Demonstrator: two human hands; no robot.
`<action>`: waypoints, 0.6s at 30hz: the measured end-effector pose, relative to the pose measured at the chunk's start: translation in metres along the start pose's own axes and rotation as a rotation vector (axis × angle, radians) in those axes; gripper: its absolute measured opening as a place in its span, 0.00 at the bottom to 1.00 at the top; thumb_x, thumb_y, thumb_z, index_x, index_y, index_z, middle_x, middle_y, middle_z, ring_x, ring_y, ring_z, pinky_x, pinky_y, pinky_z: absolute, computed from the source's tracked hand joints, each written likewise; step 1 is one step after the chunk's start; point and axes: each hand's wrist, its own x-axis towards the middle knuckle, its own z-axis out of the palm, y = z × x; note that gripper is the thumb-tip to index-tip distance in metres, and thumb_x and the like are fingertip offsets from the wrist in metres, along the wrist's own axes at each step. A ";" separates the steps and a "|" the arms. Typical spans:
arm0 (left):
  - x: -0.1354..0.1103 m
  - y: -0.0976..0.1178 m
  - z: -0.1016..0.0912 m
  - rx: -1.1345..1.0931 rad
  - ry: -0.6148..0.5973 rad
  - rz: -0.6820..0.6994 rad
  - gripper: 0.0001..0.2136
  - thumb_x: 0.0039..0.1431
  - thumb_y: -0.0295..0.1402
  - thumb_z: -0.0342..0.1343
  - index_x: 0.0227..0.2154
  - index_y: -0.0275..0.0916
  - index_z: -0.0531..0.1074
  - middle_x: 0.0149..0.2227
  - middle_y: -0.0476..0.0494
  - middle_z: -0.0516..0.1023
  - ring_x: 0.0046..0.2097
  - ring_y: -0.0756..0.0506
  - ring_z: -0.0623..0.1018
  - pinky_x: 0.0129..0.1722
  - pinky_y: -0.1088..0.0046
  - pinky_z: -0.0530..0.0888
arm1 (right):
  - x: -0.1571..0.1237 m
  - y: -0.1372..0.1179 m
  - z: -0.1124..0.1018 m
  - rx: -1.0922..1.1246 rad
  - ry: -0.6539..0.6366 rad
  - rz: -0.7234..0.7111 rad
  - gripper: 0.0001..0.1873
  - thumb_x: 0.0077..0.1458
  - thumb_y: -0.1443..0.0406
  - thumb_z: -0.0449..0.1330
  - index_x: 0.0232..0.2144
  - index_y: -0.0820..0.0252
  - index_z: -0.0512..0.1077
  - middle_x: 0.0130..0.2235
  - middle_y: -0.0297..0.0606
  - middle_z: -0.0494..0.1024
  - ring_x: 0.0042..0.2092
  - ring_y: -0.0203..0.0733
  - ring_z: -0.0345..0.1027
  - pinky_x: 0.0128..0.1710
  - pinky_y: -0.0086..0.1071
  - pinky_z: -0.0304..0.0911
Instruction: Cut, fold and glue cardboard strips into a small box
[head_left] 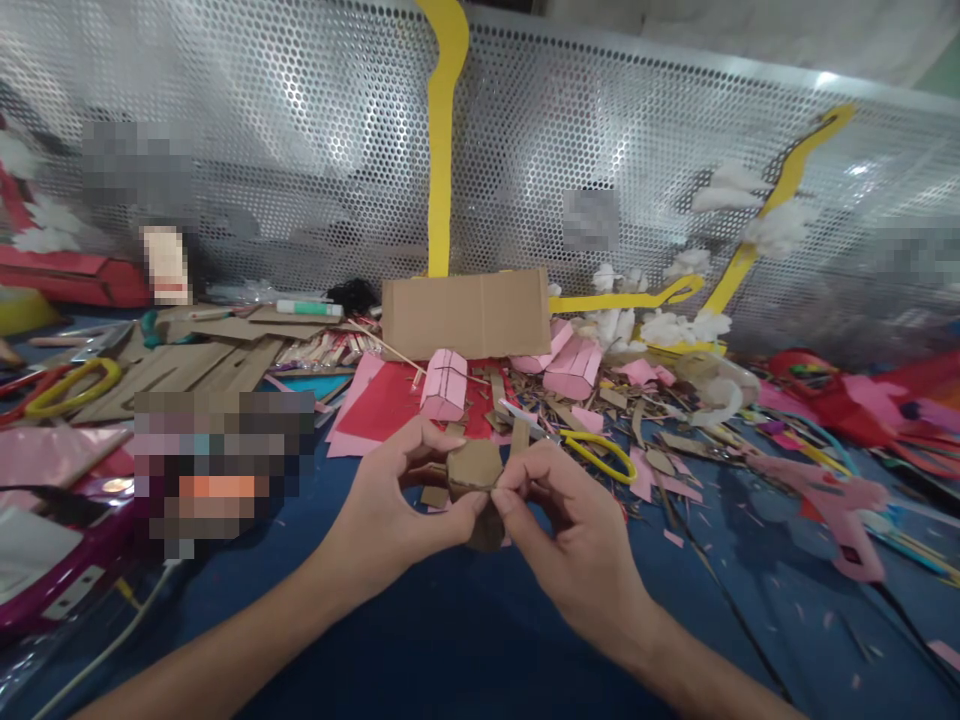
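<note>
Both of my hands hold one small brown cardboard shape (474, 466) with angled faces, just above the blue table (450, 620). My left hand (397, 500) pinches its left side with thumb and fingers closed. My right hand (562, 520) pinches its right side, thumb tip meeting the left thumb on the piece. Behind the hands lie a pink folded paper box (444, 384) and yellow-handled scissors (596, 452).
A folded cardboard sheet (466, 314) stands at the back against a perforated metal screen (600, 150) with yellow strips and white cotton tufts. Cardboard offcuts, red and pink paper scraps and a second pair of scissors (71, 385) litter the table. A white cable (112, 640) runs at lower left.
</note>
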 end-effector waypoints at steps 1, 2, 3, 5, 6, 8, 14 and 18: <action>0.000 0.000 0.000 -0.001 -0.001 -0.003 0.13 0.52 0.30 0.66 0.37 0.41 0.68 0.36 0.49 0.80 0.38 0.46 0.81 0.41 0.68 0.79 | 0.000 0.001 0.000 -0.033 0.010 -0.030 0.06 0.64 0.69 0.59 0.33 0.56 0.70 0.33 0.34 0.71 0.32 0.38 0.67 0.32 0.32 0.66; 0.000 0.001 0.000 -0.003 -0.002 -0.005 0.13 0.52 0.30 0.66 0.37 0.41 0.68 0.36 0.48 0.80 0.38 0.46 0.81 0.41 0.68 0.79 | -0.001 0.001 0.000 -0.068 0.022 -0.064 0.06 0.64 0.70 0.59 0.33 0.56 0.70 0.33 0.34 0.71 0.33 0.38 0.67 0.32 0.32 0.66; -0.001 0.001 0.000 -0.007 -0.002 -0.009 0.13 0.52 0.30 0.66 0.36 0.41 0.68 0.36 0.48 0.81 0.37 0.46 0.81 0.40 0.68 0.79 | -0.001 0.002 0.001 -0.101 0.034 -0.100 0.06 0.64 0.70 0.59 0.33 0.56 0.70 0.33 0.34 0.71 0.33 0.38 0.67 0.33 0.32 0.66; -0.002 0.001 0.000 -0.018 -0.004 -0.018 0.14 0.51 0.31 0.67 0.36 0.41 0.68 0.35 0.49 0.81 0.36 0.47 0.81 0.39 0.69 0.79 | -0.001 0.001 0.001 -0.156 0.063 -0.162 0.07 0.63 0.71 0.59 0.33 0.56 0.69 0.33 0.33 0.71 0.33 0.38 0.66 0.33 0.31 0.65; -0.002 0.001 0.000 -0.026 -0.005 -0.021 0.14 0.51 0.31 0.68 0.36 0.41 0.68 0.35 0.49 0.81 0.36 0.47 0.81 0.38 0.69 0.79 | -0.001 0.001 0.001 -0.178 0.080 -0.185 0.07 0.63 0.72 0.59 0.33 0.55 0.69 0.32 0.33 0.70 0.33 0.37 0.66 0.32 0.31 0.64; -0.002 0.001 0.000 -0.046 -0.003 -0.028 0.14 0.51 0.32 0.68 0.37 0.41 0.68 0.36 0.48 0.81 0.37 0.47 0.81 0.38 0.70 0.80 | -0.001 0.000 0.001 -0.207 0.108 -0.211 0.08 0.62 0.72 0.60 0.32 0.55 0.69 0.31 0.32 0.71 0.32 0.37 0.66 0.32 0.31 0.64; 0.001 -0.001 0.000 -0.082 0.004 -0.056 0.14 0.51 0.34 0.69 0.35 0.41 0.68 0.36 0.48 0.81 0.39 0.46 0.82 0.39 0.70 0.80 | 0.002 -0.001 0.002 -0.195 0.168 -0.202 0.08 0.60 0.74 0.62 0.35 0.55 0.73 0.32 0.31 0.73 0.31 0.36 0.67 0.31 0.31 0.64; 0.000 0.000 0.000 -0.054 0.016 -0.051 0.15 0.52 0.34 0.69 0.35 0.41 0.66 0.35 0.49 0.81 0.38 0.46 0.82 0.39 0.69 0.80 | 0.002 0.000 0.000 -0.197 0.147 -0.181 0.09 0.60 0.74 0.61 0.32 0.55 0.72 0.31 0.31 0.74 0.31 0.37 0.66 0.31 0.31 0.64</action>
